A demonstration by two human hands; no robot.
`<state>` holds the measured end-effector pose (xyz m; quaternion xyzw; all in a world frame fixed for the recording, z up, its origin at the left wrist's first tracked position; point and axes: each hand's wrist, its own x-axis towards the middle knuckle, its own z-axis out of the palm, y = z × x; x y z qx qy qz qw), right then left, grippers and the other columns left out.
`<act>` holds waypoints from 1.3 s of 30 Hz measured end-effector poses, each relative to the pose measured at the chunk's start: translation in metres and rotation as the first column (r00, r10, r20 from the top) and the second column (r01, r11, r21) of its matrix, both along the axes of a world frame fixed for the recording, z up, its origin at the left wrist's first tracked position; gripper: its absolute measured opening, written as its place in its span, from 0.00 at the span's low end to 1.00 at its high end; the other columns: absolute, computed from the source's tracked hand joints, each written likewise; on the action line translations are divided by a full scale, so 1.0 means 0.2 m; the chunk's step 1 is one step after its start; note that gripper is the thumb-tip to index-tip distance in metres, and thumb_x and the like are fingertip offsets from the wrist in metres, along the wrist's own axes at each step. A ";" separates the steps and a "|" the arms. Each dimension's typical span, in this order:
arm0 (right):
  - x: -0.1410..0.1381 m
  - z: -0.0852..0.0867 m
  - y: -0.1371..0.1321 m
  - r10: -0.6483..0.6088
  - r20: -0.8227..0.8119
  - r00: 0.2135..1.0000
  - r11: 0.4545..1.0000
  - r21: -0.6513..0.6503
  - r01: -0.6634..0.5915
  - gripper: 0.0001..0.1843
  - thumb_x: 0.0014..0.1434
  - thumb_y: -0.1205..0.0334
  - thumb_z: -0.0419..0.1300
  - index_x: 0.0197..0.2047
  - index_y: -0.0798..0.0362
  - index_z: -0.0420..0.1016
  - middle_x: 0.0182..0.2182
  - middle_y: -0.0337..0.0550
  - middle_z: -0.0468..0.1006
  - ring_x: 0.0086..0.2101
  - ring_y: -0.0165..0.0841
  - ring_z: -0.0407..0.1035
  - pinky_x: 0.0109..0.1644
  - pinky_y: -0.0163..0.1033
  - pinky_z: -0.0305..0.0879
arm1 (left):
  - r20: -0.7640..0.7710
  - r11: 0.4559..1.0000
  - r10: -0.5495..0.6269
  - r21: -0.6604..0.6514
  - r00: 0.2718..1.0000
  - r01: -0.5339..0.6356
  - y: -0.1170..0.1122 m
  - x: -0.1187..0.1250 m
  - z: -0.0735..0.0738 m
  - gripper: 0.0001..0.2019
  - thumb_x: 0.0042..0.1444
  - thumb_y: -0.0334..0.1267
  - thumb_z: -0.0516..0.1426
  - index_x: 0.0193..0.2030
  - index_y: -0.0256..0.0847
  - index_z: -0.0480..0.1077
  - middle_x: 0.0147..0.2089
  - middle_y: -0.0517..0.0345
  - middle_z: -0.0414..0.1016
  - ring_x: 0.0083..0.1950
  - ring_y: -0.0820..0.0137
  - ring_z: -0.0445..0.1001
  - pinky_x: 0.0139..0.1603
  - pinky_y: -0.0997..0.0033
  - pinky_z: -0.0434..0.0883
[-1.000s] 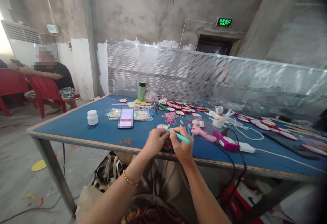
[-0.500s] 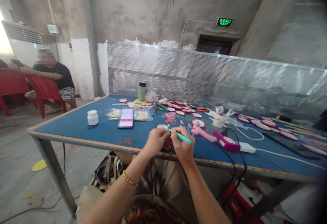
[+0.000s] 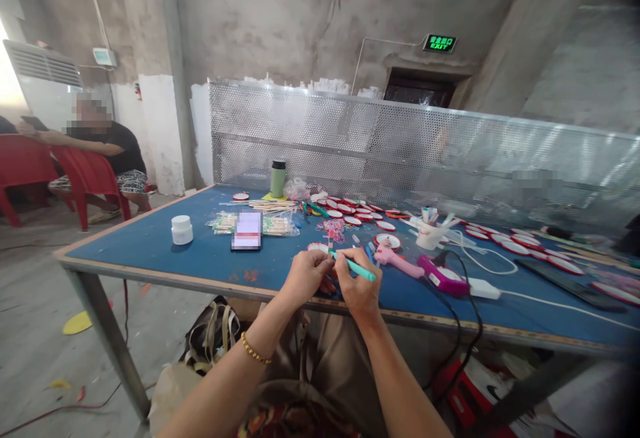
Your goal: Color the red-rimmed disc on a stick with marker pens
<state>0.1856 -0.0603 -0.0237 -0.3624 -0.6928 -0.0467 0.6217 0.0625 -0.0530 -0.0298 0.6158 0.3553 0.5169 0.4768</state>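
My right hand (image 3: pixel 361 285) grips a slim teal pen-shaped tool (image 3: pixel 361 270), slanting up and leftward toward my other hand. Close beside it, my left hand (image 3: pixel 306 276) is closed in a pinch at the tool's upper end. What those fingers hold is hidden or too small to name. A white disc with a red rim (image 3: pixel 317 247) shows just behind the left fingers. Beyond both hands lies a pile of thin, multicoloured loops (image 3: pixel 334 228).
Right of my hands lie a pink glue gun (image 3: pixel 400 259), a purple power strip (image 3: pixel 444 277) and a white cup of tools (image 3: pixel 428 235). A phone (image 3: pixel 247 230) rests on bagged sticks (image 3: pixel 280 223). A white jar (image 3: pixel 182 230) stands left. Red-rimmed discs (image 3: pixel 350 209) cover the back.
Both hands keep almost the same place and grip. The teal tool and the right hand have shifted only very slightly.
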 end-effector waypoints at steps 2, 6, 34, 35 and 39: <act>0.00 0.00 0.00 -0.002 0.000 1.000 1.000 0.006 0.002 0.11 0.64 0.60 0.56 0.30 0.51 0.72 0.21 0.37 0.74 0.23 0.29 0.68 0.28 0.34 0.65 | -0.003 1.000 0.003 -0.001 1.000 -0.003 0.00 0.00 0.00 0.11 0.57 0.42 0.54 0.28 0.38 0.68 0.19 0.61 0.72 0.18 0.72 0.72 0.20 0.76 0.70; 0.00 0.00 0.00 0.000 0.003 1.000 1.000 -0.005 0.000 0.11 0.64 0.60 0.56 0.30 0.52 0.72 0.22 0.37 0.75 0.23 0.29 0.69 0.28 0.34 0.65 | -0.010 1.000 0.006 0.020 1.000 -0.006 0.00 0.00 0.00 0.11 0.56 0.42 0.54 0.27 0.38 0.68 0.19 0.61 0.72 0.18 0.72 0.72 0.20 0.76 0.70; 0.00 0.00 0.00 0.000 -0.019 1.000 1.000 0.002 0.000 0.11 0.64 0.61 0.56 0.30 0.52 0.71 0.21 0.36 0.74 0.22 0.29 0.68 0.28 0.34 0.64 | 0.016 1.000 0.000 -0.017 1.000 0.000 0.01 0.00 -0.01 0.10 0.57 0.40 0.55 0.28 0.38 0.68 0.19 0.61 0.72 0.19 0.72 0.74 0.19 0.78 0.70; 0.00 0.00 0.00 0.002 -0.020 1.000 1.000 0.005 -0.002 0.11 0.64 0.61 0.56 0.30 0.52 0.71 0.21 0.36 0.74 0.22 0.29 0.68 0.28 0.34 0.64 | 0.013 1.000 0.000 -0.012 1.000 0.000 0.01 0.00 -0.01 0.10 0.57 0.40 0.55 0.28 0.38 0.68 0.19 0.61 0.72 0.19 0.72 0.74 0.19 0.78 0.70; 0.00 0.00 0.00 0.009 -0.026 1.000 1.000 0.012 -0.008 0.11 0.64 0.61 0.56 0.30 0.52 0.72 0.21 0.36 0.74 0.22 0.29 0.68 0.28 0.33 0.64 | 0.011 1.000 -0.007 -0.003 1.000 0.007 0.01 0.00 -0.01 0.10 0.57 0.40 0.54 0.28 0.37 0.69 0.19 0.61 0.73 0.19 0.72 0.74 0.19 0.77 0.70</act>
